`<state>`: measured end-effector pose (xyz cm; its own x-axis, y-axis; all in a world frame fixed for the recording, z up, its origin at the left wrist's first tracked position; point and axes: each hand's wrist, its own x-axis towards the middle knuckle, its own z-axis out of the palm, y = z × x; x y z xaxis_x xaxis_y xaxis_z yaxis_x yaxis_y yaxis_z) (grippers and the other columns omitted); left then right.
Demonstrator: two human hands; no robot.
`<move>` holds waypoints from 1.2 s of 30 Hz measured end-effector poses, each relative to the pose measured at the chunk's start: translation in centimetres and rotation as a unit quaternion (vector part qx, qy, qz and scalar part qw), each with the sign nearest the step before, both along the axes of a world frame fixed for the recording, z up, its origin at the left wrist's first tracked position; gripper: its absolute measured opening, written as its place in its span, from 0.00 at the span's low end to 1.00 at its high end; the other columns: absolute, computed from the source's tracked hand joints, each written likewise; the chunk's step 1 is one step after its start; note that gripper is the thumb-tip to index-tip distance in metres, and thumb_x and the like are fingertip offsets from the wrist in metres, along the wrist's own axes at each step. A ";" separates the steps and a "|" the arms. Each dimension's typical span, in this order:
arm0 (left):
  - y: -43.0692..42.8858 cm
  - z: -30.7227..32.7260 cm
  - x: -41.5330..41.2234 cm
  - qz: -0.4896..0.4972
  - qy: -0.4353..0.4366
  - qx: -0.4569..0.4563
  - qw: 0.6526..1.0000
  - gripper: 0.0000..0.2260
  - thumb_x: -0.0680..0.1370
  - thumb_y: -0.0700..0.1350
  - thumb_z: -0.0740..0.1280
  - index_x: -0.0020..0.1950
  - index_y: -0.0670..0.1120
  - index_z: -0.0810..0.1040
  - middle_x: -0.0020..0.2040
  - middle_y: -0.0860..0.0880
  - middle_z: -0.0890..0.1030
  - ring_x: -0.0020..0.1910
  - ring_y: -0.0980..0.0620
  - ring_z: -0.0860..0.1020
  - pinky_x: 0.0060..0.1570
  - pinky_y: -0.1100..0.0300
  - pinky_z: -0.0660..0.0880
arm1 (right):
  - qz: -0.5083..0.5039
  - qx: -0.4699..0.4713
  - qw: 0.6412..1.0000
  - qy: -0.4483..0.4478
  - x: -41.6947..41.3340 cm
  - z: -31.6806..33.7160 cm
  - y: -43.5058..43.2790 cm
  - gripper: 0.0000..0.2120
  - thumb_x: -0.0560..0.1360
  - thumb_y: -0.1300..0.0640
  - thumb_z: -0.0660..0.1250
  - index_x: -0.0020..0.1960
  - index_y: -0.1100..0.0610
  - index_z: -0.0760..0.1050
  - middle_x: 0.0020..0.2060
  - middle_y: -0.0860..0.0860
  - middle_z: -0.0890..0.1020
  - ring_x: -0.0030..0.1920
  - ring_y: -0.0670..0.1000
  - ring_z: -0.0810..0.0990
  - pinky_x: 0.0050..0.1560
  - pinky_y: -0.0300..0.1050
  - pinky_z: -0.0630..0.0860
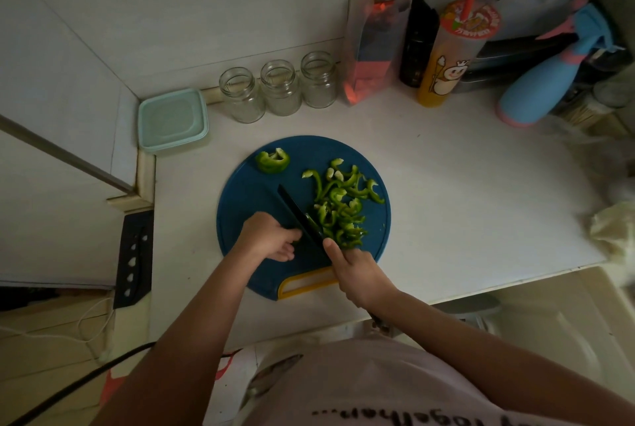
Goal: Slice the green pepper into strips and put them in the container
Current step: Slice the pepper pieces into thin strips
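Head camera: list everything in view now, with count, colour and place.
white countertop: one, under everything
round blue plastic cutting board: one, blue, yellow handle, countertop centre
green pepper strips: one pile, green, board's right half
uncut green pepper piece: one, green, board's far edge
black-bladed knife: one, black, left of the strips
square lidded plastic container: one, pale green, far left corner
clear glass jars: three, lidless, along the wall
dark bottle: one, black, beside the cup
tall plastic drink cup: one, orange, red straw, far right
blue and pink spray bottle: one, far right
left hand: one, left of blade, grip unclear
right hand: one, grips knife
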<state>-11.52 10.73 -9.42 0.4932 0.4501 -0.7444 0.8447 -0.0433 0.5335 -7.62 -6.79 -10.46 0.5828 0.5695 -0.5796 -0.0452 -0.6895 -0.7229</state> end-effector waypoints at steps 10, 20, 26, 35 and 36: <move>0.6 -0.5 -1.5 0.010 -0.025 -0.106 0.994 0.10 0.77 0.44 0.67 0.44 0.36 0.78 0.33 0.43 0.82 0.28 0.54 0.81 0.29 0.65 0.78 | -0.066 -0.004 0.987 0.144 -0.9 0.6 0.7 0.29 0.77 0.34 0.50 0.34 0.58 0.66 0.24 0.52 0.68 0.20 0.49 0.67 0.23 0.37 0.65; 0.5 -0.3 -2.1 -0.018 -0.048 -0.108 0.993 0.11 0.73 0.43 0.72 0.49 0.36 0.79 0.41 0.41 0.83 0.37 0.51 0.83 0.37 0.63 0.80 | -0.114 0.015 0.969 0.221 -0.9 0.2 1.2 0.28 0.76 0.32 0.51 0.37 0.57 0.64 0.21 0.50 0.65 0.18 0.48 0.63 0.22 0.35 0.62; 0.4 -0.7 -1.9 -0.055 -0.044 -0.043 0.997 0.13 0.74 0.43 0.71 0.50 0.33 0.78 0.36 0.42 0.81 0.30 0.54 0.82 0.33 0.65 0.79 | -0.093 0.010 0.979 0.181 -1.0 0.2 1.1 0.28 0.77 0.33 0.50 0.37 0.58 0.65 0.21 0.50 0.67 0.19 0.48 0.65 0.22 0.35 0.63; 0.9 -0.7 -1.3 -0.156 0.014 -0.007 0.988 0.11 0.79 0.44 0.64 0.46 0.37 0.79 0.35 0.44 0.80 0.32 0.52 0.81 0.32 0.65 0.78 | -0.068 0.015 0.985 0.156 -1.3 0.7 1.0 0.28 0.78 0.34 0.50 0.35 0.58 0.65 0.23 0.52 0.67 0.19 0.49 0.65 0.22 0.37 0.64; 0.9 -0.7 -1.3 -0.166 0.018 -0.007 0.986 0.11 0.79 0.45 0.63 0.45 0.38 0.78 0.35 0.44 0.80 0.31 0.52 0.80 0.31 0.65 0.78 | -0.064 0.015 0.986 0.151 -1.3 0.7 1.0 0.28 0.77 0.34 0.50 0.35 0.58 0.65 0.23 0.52 0.67 0.19 0.48 0.65 0.22 0.37 0.64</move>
<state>-12.80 11.64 -10.09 0.5845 0.2588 -0.7690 0.8039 -0.3135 0.5055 -8.94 -5.78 -9.81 0.4539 0.5222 -0.7220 -0.3475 -0.6424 -0.6831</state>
